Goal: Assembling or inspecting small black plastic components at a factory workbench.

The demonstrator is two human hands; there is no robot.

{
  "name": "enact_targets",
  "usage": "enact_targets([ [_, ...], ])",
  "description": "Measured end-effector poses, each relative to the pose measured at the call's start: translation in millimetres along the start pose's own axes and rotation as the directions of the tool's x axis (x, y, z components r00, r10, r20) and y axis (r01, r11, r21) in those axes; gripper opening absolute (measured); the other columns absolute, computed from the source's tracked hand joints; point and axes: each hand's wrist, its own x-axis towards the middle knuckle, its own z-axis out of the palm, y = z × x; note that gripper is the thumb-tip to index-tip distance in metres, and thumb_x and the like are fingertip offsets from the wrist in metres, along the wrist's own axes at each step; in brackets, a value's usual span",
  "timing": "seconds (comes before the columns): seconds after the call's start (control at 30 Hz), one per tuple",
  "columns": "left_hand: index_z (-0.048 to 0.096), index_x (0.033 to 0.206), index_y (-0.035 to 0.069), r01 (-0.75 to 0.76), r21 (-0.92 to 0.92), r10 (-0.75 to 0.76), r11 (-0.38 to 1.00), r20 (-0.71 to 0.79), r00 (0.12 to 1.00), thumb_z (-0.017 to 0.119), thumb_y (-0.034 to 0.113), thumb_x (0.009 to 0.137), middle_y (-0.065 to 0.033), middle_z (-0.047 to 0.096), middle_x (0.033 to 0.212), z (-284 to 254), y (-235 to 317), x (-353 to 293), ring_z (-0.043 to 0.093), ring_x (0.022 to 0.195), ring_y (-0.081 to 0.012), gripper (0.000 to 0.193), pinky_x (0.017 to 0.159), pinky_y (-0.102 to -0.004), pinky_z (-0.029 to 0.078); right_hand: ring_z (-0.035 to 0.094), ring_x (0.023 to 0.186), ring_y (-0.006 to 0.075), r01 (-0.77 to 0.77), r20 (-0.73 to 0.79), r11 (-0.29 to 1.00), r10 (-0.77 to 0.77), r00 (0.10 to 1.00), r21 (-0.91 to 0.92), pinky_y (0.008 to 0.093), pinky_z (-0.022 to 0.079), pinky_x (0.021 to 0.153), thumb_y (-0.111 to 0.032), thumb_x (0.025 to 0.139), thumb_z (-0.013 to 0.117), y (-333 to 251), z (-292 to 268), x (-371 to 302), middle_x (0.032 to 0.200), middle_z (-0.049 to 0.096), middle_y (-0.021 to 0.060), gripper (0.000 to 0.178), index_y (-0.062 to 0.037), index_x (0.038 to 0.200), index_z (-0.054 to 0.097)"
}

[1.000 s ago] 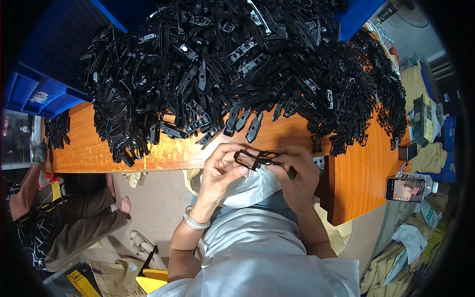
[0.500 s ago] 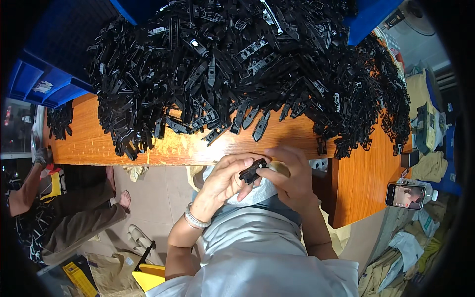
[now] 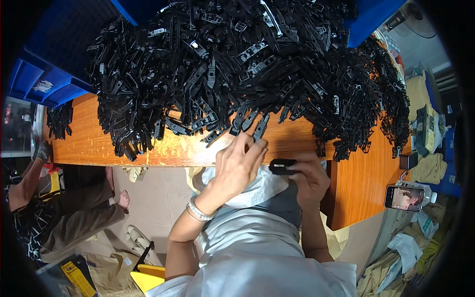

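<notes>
My left hand, with a pale beaded bracelet on the wrist, reaches over the table's front edge. Its thumb and fingers close at the lower end of a long, pointed black plastic piece; the fingers partly hide the contact. Beside that one lie two similar pieces, at the near edge of a big heap of black plastic parts. Just off the table edge, my right hand pinches a short, dark black plastic part between thumb and fingers, its far end pointing left. This hand is slightly blurred.
The wooden table bears the heap, with smaller linked-looking black parts at the right. Blue crates stand behind. A phone leans by the right corner. A white bag lies at my lap. Another person's arm shows at far left.
My hands have parted. The left hand let go of the black part and moved up to the pieces at the heap's edge; the right hand carried the part to the right.
</notes>
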Motion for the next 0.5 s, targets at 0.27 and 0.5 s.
enact_targets([
  [0.27, 0.054, 0.081, -0.002, 0.21, 0.093, -0.207, 0.973, -0.043, 0.977, 0.065, 0.008, 0.075, -0.0117, 0.051, 0.071, 6, -5, -3, 0.055, 0.054, -0.0281, 0.015, 0.045, -0.0364, 0.043, 0.05, 0.062, 0.0091, -0.222, -0.112, 0.927, 0.266, 0.958, 0.303, 0.0196, 0.039, 0.051, 0.008, 0.076, 0.053, 9, 2, -4, 0.088, 0.052, 0.0105, 0.01, 0.0095, 0.084, 0.058],
  [0.5, 0.054, 0.079, 0.0, 0.237, 0.033, -0.234, 0.971, -0.081, 0.969, 0.066, 0.006, 0.074, -0.0101, 0.051, 0.069, 6, -8, -4, 0.053, 0.052, -0.0259, 0.014, 0.048, -0.0349, 0.043, 0.049, 0.059, 0.0081, -0.279, -0.174, 0.935, 0.319, 0.932, 0.218, 0.0199, 0.039, 0.053, 0.006, 0.078, 0.051, 15, 10, -2, 0.093, 0.052, 0.0111, 0.011, 0.0094, 0.086, 0.058],
])
